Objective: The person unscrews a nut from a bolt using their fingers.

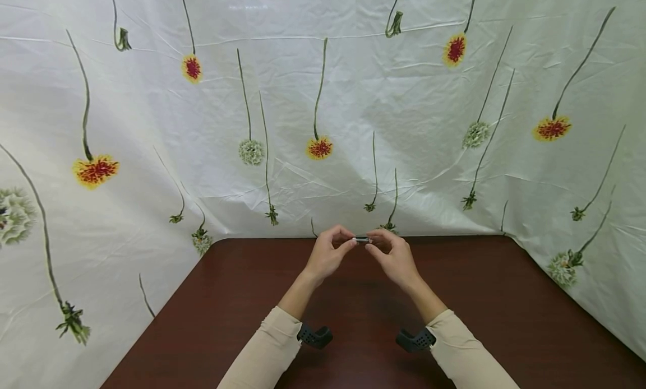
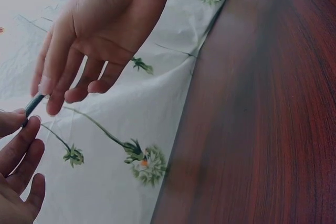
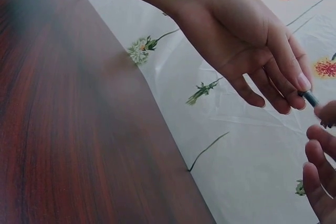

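A small grey bolt is held level between both hands, above the far edge of the table. Thumb and fingertips of the left hand pinch one end; those of the right hand pinch the other. Ridges like a thread show on the bolt in the right wrist view. Both its ends are hidden under the fingertips. In the left wrist view, the bolt spans the short gap between the two thumbs, and the other fingers of the left hand hang loosely.
Below the hands lies a dark red-brown wooden table. White cloth with printed flowers hangs behind it and at both sides. A black band is on the left wrist, another black band on the right.
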{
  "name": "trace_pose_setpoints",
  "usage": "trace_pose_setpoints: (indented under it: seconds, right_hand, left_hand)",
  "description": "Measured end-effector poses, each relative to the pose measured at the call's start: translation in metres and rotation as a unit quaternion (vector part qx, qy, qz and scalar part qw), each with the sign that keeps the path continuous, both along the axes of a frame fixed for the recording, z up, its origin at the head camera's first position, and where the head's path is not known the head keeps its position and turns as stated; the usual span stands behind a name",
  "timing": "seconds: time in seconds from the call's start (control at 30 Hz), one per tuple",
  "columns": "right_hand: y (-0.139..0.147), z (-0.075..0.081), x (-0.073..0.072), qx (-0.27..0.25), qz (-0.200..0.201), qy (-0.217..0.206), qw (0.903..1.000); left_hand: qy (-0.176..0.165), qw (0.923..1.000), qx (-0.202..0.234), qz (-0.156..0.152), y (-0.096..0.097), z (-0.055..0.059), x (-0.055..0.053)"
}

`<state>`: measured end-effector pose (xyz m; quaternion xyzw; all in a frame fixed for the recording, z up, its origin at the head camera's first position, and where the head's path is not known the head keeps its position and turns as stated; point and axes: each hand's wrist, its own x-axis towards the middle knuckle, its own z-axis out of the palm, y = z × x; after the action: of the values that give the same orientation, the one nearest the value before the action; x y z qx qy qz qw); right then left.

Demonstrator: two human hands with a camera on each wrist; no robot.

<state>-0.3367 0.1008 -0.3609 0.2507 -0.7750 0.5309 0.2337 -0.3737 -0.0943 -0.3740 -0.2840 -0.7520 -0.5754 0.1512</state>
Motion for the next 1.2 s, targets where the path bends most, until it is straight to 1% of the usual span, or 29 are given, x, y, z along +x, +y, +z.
trace_pose_setpoints:
  seconds: [0.1,0.17,0.37,0.57,0.7,0.8,1.0,1.2]
  right_hand:
    - [0.003,-0.012,-0.015,-0.007,-0.006,-0.017,0.9998]
    - [0.005,-0.020,-0.025,-0.009,-0.008,-0.020,0.9997]
    - [0.005,-0.020,-0.026,-0.005,-0.003,0.000,1.0000]
    - [0.005,-0.022,-0.027,-0.012,0.007,-0.018,0.9997]
    - [0.005,-0.022,-0.027,-0.008,0.013,-0.007,0.9999]
    - [0.005,-0.021,-0.026,-0.004,0.014,-0.009,0.9998]
    - [0.005,-0.020,-0.025,-0.001,0.008,-0.037,0.9993]
    - [0.005,-0.020,-0.026,-0.005,0.013,-0.029,0.9995]
  left_hand:
    - [0.000,1.0000,-0.003,0.000,0.000,0.000,0.000]
    - [0.002,1.0000,-0.008,0.002,0.000,0.000,0.000]
    - [0.001,0.9999,-0.011,0.004,-0.001,0.001,-0.001]
    - [0.002,0.9999,-0.011,0.004,0.000,0.001,-0.001]
    - [0.005,0.9999,-0.011,0.003,-0.001,0.000,0.000]
    - [0.004,0.9999,-0.011,0.002,-0.001,0.000,-0.001]
    - [0.000,0.9999,-0.013,0.007,-0.001,0.001,-0.001]
    - [-0.002,0.9999,-0.009,0.005,0.000,0.001,-0.001]
